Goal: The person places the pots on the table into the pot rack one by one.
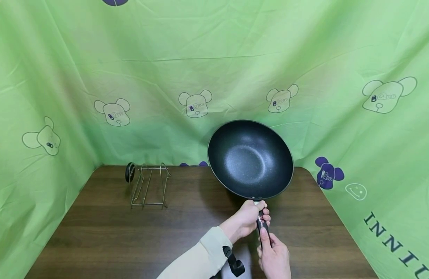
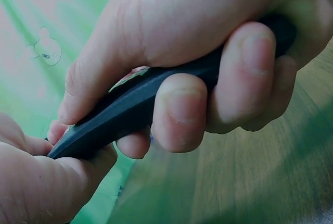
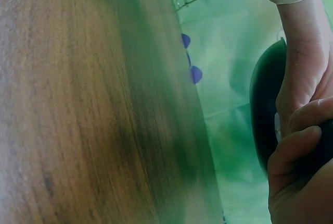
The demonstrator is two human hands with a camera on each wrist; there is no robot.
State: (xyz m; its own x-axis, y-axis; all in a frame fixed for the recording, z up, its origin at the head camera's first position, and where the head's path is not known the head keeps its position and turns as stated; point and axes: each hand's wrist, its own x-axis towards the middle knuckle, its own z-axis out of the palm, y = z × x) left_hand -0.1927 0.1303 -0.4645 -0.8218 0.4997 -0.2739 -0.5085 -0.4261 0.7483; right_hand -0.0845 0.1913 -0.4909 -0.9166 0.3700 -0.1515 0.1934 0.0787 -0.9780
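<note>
A dark speckled wok point(image 1: 251, 159) is held up, tilted, with its inside facing the head camera. My left hand point(image 1: 248, 217) grips its black handle point(image 2: 132, 104) close to the bowl. Farther down, near the handle's end, my right hand point(image 1: 275, 255) holds on too, its thumb lying along the top. In the left wrist view, the right hand's fingers point(image 2: 179, 112) curl round the handle, and part of the left hand point(image 2: 47, 187) shows at lower left. The wok's outside point(image 3: 265, 104) is seen edge-on in the right wrist view, partly hidden by the hands.
A wire rack point(image 1: 148, 190) stands on the left part of the brown wooden table point(image 1: 130, 240), with a round black piece point(image 1: 130, 172) at its left side. Green printed cloth point(image 1: 232, 58) hangs behind and at both sides. A dark strap point(image 1: 233, 261) circles the left sleeve.
</note>
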